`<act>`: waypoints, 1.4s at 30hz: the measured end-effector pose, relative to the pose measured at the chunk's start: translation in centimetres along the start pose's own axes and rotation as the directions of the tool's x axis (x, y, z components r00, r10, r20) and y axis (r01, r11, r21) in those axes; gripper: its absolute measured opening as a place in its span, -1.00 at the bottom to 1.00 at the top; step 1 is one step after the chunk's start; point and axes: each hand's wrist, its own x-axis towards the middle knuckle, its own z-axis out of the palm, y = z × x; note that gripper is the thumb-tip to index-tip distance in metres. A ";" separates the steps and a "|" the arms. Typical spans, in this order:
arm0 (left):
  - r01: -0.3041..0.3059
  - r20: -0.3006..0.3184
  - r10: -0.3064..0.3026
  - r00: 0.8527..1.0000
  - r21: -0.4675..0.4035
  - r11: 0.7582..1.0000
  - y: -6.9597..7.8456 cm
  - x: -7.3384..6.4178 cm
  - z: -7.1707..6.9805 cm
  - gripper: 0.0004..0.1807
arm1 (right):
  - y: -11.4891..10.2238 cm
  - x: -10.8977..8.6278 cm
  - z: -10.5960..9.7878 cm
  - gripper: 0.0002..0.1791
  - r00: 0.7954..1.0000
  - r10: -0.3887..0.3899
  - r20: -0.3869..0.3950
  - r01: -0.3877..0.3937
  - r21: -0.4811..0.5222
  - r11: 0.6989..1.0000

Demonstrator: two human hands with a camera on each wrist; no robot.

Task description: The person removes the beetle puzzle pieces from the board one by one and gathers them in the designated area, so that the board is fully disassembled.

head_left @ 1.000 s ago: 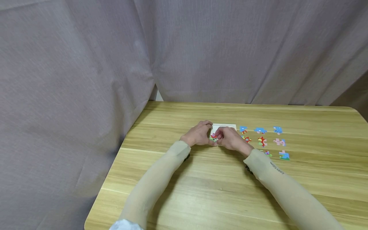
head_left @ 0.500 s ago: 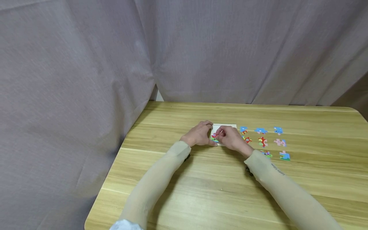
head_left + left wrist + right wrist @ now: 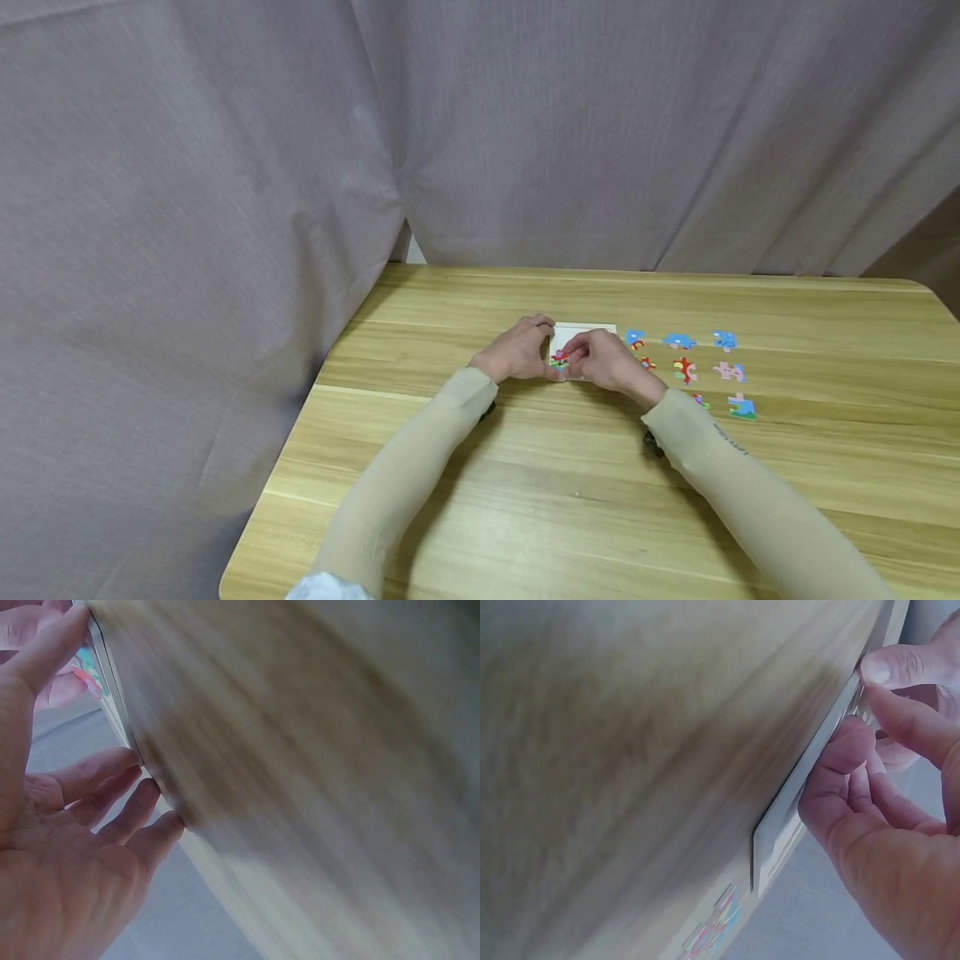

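Note:
A shallow white puzzle tray (image 3: 583,326) lies on the table. My left hand (image 3: 517,350) holds its left side, fingers at the far corner and thumb at the near one. In the left wrist view, those fingertips touch the tray's edge (image 3: 120,697). My right hand (image 3: 606,362) reaches over the tray, its fingers pinching a red-and-green jigsaw piece (image 3: 558,358) at the near left corner. From the right wrist view, the curled right fingers (image 3: 847,746) cover most of that piece. Whether it lies flat cannot be made out.
Right of the tray several loose jigsaw pieces lie in rows, among them a blue one (image 3: 680,341), a pink one (image 3: 730,372) and a blue-green one (image 3: 742,407). My right forearm partly covers the nearest row. A grey curtain (image 3: 525,150) hangs behind the wooden table (image 3: 510,500).
Around the jigsaw piece at the tray's near left corner, my right fingers shift slightly, and the piece's visible part changes a little. My left hand stays in place on the tray.

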 end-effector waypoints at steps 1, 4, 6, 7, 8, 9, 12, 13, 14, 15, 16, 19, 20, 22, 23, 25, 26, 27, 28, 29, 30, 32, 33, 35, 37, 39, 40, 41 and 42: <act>-0.002 -0.002 0.002 1.000 0.001 1.000 0.0 0.0 0.0 -0.03 | 0.0 0.0 -0.1 -0.64 1.000 -0.003 0.001 0.003 -0.002 1.000; -0.009 -0.007 0.009 1.000 0.006 1.000 0.0 0.0 0.0 -0.03 | 0.1 0.0 -0.1 -0.65 1.000 -0.013 0.005 0.013 -0.025 1.000; -0.011 -0.007 0.011 1.000 0.006 1.000 0.1 0.0 0.0 -0.03 | 0.1 0.0 -0.1 -0.68 1.000 -0.014 0.013 0.014 -0.029 0.999; -0.010 -0.006 0.010 1.000 0.006 1.000 0.1 -0.1 0.0 -0.03 | 0.1 0.0 -0.1 -0.70 1.000 -0.007 0.015 0.007 -0.029 1.000; -0.007 -0.002 0.007 1.000 0.002 1.000 0.1 -0.1 0.0 -0.02 | 0.1 0.0 -0.2 -0.71 1.000 -0.005 0.016 0.005 -0.030 1.000; -0.006 0.000 0.006 1.000 0.000 1.000 0.1 -0.1 -0.1 -0.02 | 0.1 -0.1 -0.1 -0.72 1.000 -0.003 0.016 0.004 -0.028 1.000; -0.001 0.012 0.001 1.000 -0.008 1.000 0.1 -0.2 -0.1 -0.01 | 0.2 -0.2 -0.1 -0.70 1.000 -0.006 0.004 0.006 -0.025 1.000; 0.000 0.015 0.000 1.000 -0.011 1.000 0.1 -0.2 -0.2 -0.01 | 0.3 -0.4 -0.1 -0.70 1.000 -0.007 -0.005 0.007 -0.025 1.000; 0.001 0.019 -0.001 1.000 -0.009 1.000 0.1 -0.3 -0.2 -0.01 | 0.3 -0.5 -0.2 -0.70 1.000 -0.012 -0.012 0.012 -0.024 1.000; 0.000 0.020 0.000 1.000 -0.009 1.000 0.1 -0.3 -0.2 -0.02 | 0.4 -0.6 -0.2 -0.70 1.000 -0.013 -0.019 0.013 -0.022 1.000; 0.000 0.022 0.000 1.000 -0.009 1.000 0.1 -0.3 -0.2 -0.02 | 0.4 -0.8 -0.3 -0.70 0.999 -0.018 -0.026 0.017 -0.023 1.000; 0.000 0.024 0.000 1.000 -0.005 1.000 0.1 -0.3 -0.2 -0.03 | 0.7 -1.2 -0.5 -0.70 0.999 -0.024 -0.043 0.023 -0.017 1.000; -0.001 0.023 0.001 1.000 -0.002 1.000 0.1 -0.3 -0.2 -0.03 | 0.8 -1.4 -0.6 -0.69 0.999 -0.026 -0.045 0.026 -0.016 1.000; -0.002 0.022 0.002 1.000 0.000 1.000 0.1 -0.2 -0.2 -0.03 | 1.0 -1.7 -0.7 -0.69 0.998 -0.025 -0.051 0.024 -0.012 1.000; -0.003 0.021 0.003 1.000 0.002 1.000 0.1 -0.2 -0.2 -0.03 | 1.1 -1.9 -0.8 -0.69 0.998 -0.022 -0.053 0.021 -0.008 1.000; -0.003 0.021 0.003 1.000 0.007 1.000 0.1 -0.2 -0.2 -0.02 | 1.2 -2.3 -0.9 -0.68 0.998 -0.021 -0.053 0.021 0.002 1.000; -0.004 0.021 0.004 1.000 0.007 1.000 0.0 -0.2 -0.2 -0.02 | 1.3 -2.4 -1.0 -0.68 0.998 -0.020 -0.053 0.020 0.007 1.000; -0.002 0.022 0.002 1.000 0.006 1.000 0.0 -0.2 -0.2 -0.02 | 1.4 -2.6 -1.1 -0.67 0.998 -0.020 -0.055 0.020 0.011 1.000; -0.002 0.023 0.002 1.000 0.004 1.000 0.0 -0.3 -0.2 -0.02 | 1.5 -2.8 -1.1 -0.67 0.998 -0.023 -0.058 0.024 0.012 1.000; -0.002 0.024 0.002 1.000 -0.001 1.000 0.0 -0.3 -0.2 -0.02 | 1.6 -3.0 -1.2 -0.66 0.998 -0.024 -0.062 0.025 0.013 1.000; 0.000 0.026 0.000 1.000 -0.003 1.000 0.0 -0.3 -0.2 -0.02 | 1.7 -3.1 -1.3 -0.66 0.998 -0.026 -0.065 0.027 0.012 1.000; 0.000 0.030 0.000 1.000 -0.013 1.000 0.0 -0.3 -0.2 -0.02 | 1.9 -3.5 -1.5 -0.66 0.997 -0.031 -0.075 0.031 0.003 1.000; 0.001 0.030 0.000 1.000 -0.016 1.000 0.0 -0.3 -0.2 -0.02 | 2.0 -3.6 -1.5 -0.67 0.996 -0.034 -0.080 0.034 -0.003 0.999; 0.004 0.033 -0.003 0.999 -0.022 1.000 0.0 -0.3 -0.2 -0.01 | 2.2 -4.0 -1.7 -0.67 0.995 -0.035 -0.089 0.035 -0.005 0.999; 0.004 0.037 -0.003 0.999 -0.028 1.000 0.0 -0.2 -0.2 -0.01 | 2.4 -4.4 -1.9 -0.68 0.995 -0.037 -0.096 0.037 -0.001 0.999; 0.010 0.043 -0.008 0.999 -0.036 0.999 0.1 -0.2 -0.2 -0.01 | 2.6 -4.8 -2.1 -0.67 0.994 -0.037 -0.101 0.038 0.006 0.999; 0.012 0.047 -0.011 0.999 -0.038 0.999 0.1 -0.2 -0.2 -0.01 | 2.7 -5.0 -2.2 -0.67 0.994 -0.038 -0.101 0.039 0.008 0.999; 0.013 0.050 -0.011 0.999 -0.042 0.999 0.1 -0.2 -0.2 -0.01 | 2.8 -5.2 -2.3 -0.68 0.994 -0.039 -0.103 0.040 0.007 0.999; 0.015 0.054 -0.013 0.998 -0.045 0.999 0.2 -0.3 -0.3 -0.02 | 2.9 -5.4 -2.4 -0.68 0.994 -0.039 -0.103 0.040 0.008 0.999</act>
